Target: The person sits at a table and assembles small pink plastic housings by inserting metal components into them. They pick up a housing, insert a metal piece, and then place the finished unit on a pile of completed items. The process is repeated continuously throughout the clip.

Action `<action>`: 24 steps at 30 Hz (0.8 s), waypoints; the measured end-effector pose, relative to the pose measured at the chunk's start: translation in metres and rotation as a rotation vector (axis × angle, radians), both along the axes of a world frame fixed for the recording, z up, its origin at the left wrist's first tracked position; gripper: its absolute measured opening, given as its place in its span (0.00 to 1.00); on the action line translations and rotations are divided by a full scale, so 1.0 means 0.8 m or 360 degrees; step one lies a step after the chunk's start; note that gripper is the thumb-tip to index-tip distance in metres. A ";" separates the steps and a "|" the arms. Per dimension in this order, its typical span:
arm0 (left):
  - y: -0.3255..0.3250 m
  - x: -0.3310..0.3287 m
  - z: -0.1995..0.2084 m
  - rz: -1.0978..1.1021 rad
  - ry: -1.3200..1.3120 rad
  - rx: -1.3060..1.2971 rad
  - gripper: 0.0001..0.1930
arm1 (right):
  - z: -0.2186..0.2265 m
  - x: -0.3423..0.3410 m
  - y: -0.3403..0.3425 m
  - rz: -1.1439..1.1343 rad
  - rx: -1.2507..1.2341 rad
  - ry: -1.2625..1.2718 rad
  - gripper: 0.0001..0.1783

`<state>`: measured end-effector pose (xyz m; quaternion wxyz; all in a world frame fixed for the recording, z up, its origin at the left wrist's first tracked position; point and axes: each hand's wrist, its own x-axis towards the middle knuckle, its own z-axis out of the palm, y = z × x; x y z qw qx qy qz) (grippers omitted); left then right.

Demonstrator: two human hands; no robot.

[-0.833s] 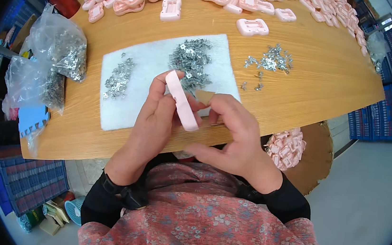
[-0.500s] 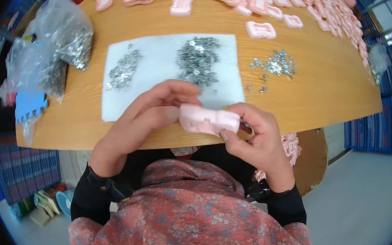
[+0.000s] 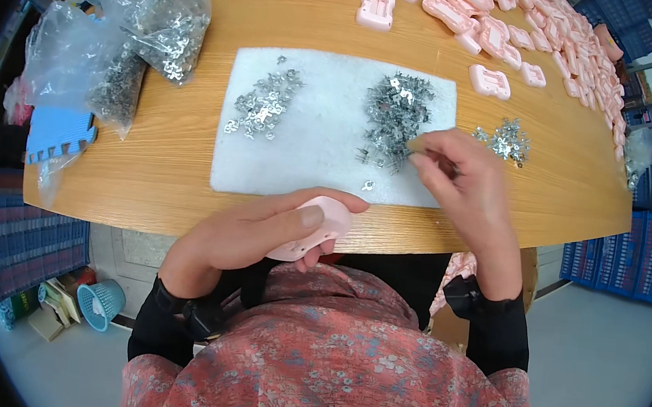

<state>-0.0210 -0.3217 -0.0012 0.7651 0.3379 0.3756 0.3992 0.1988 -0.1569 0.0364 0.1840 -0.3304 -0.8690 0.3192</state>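
Head view: left hand (image 3: 247,231) holds a pink shell (image 3: 332,221) near the mat's (image 3: 316,151) 6 o'clock edge, thumb laid across it. Right hand (image 3: 471,179) at the mat's 3 o'clock, fingers narrow beside the denser metal pile (image 3: 396,114); cannot tell whether anything is between them. Smaller pile (image 3: 266,103) at 10. Step in hand, I judge: picking a metal piece. Next move likely calls for pinching one piece free of its neighbours, shell steady.
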 end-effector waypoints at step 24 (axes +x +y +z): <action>0.048 0.026 0.005 0.0904 -0.0460 -0.0173 0.28 | -0.006 -0.048 -0.020 0.0472 0.0832 0.0187 0.13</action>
